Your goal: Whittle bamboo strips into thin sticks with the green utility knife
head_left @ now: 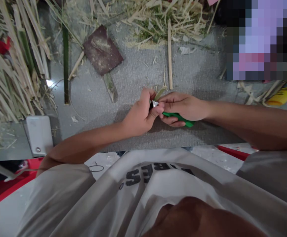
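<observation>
My right hand (183, 107) is closed around a green-handled cutter knife (189, 123), its handle showing below the palm. The bright blade (155, 104) pokes out between my two hands. My left hand (140, 113) is closed, its thumb and fingers meeting the right fingertips at the blade. A short greenish bamboo strip (160, 94) sticks up between the hands and appears to be pinched in the left fingers. Its lower end is hidden by the fingers. Just above the hands, a thin pale stick (169, 54) lies on the grey tabletop (138, 75).
Bundled split bamboo strips (2, 89) lie at the left, near a white phone-like device (40, 135). A brown square (103, 50) rests over a bamboo piece (109, 87). Shavings (158, 19) are heaped at the back. A yellow tube (284, 93) lies at the right.
</observation>
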Demonstrator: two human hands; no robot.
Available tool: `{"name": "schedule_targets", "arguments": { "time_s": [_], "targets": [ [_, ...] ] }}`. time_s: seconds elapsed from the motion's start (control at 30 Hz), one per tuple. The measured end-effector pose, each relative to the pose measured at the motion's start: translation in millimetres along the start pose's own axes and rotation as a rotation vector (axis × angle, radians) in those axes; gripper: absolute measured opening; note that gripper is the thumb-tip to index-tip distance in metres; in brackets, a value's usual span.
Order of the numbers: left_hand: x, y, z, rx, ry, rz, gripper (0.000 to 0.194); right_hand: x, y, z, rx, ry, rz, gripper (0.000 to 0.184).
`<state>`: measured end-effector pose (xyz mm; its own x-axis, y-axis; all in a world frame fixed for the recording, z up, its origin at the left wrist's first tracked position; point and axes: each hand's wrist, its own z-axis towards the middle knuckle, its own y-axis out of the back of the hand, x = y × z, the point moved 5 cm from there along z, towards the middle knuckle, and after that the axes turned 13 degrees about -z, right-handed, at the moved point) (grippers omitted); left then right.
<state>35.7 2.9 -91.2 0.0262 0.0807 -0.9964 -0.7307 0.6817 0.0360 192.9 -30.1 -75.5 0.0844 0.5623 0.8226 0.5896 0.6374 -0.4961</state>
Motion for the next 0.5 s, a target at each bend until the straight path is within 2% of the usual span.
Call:
{"name": "schedule_targets", "arguments": {
  "time_s": [0.1, 0.23, 0.3, 0.33, 0.43, 0.5],
  "targets": [
    [-2.7, -0.3, -1.5, -0.017, -0.021, 0.03, 0.059, -0.8, -2.8, 1.6, -0.037, 0.007, 0.017, 0.05],
    [-4.0, 1.6, -1.2, -0.059, 0.009, 0.034, 0.053, -1.7, -6.6, 2.4, -0.261, 0.091, 0.0, 0.05],
    [-5.3, 2.0, -0.6, -0.072, 0.001, 0.033, 0.053, -2.2, -6.1, 1.7, -0.302, 0.104, -0.002, 0.051],
    [-5.8, 1.6, -0.6, -0.069, -0.008, 0.031, 0.054, -3.1, -5.7, 1.8, -0.274, 0.083, -0.003, 0.051],
    [-5.1, -0.8, -2.2, -0.042, -0.022, 0.025, 0.054, -6.9, -4.8, 2.0, -0.083, -0.033, 0.002, 0.051],
    [-3.9, -1.7, -3.9, -0.034, -0.019, 0.026, 0.053, -7.2, -3.2, 1.7, -0.017, -0.064, 0.021, 0.049]
  ]
}}
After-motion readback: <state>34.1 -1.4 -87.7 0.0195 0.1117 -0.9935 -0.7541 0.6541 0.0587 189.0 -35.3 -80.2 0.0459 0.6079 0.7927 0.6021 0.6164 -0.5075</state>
